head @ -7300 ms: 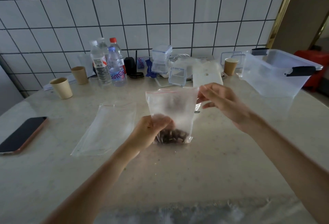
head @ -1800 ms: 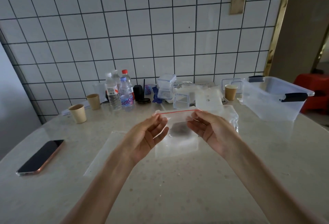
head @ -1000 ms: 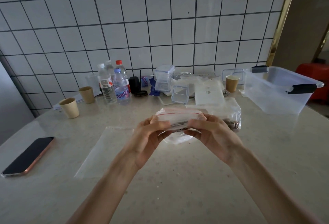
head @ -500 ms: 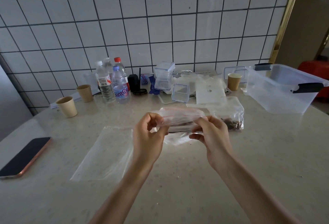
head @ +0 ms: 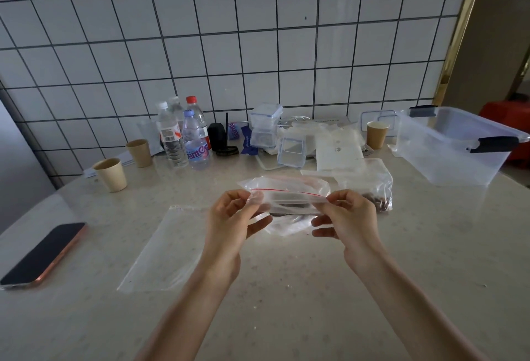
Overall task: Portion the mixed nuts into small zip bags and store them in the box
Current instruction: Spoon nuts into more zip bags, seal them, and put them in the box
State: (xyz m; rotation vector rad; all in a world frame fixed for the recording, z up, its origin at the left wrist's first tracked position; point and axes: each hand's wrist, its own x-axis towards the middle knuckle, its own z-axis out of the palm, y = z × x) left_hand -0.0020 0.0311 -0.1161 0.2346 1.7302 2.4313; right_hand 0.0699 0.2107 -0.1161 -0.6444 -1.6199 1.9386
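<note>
**A:** From the head view, how far along are we?

**B:** Early, I'd judge. The left hand (head: 229,217) and right hand (head: 348,217) each pinch one end of a small zip bag (head: 286,197) held above the middle of the tabletop (head: 286,289), fingers closed on its red-lined seal strip. Dark nuts show dimly inside. The box (head: 453,145) at the far right looks empty.

**A:** And what's left?

**B:** Sealing this one, filling the flat empty bag (head: 166,249) lying to the left, then boxing them. The bag of nuts (head: 372,186) lies behind the right hand.

**A:** Materials?

**B:** Thin, crinkly clear film; rigid translucent plastic box; smooth speckled stone-like tabletop.
</note>
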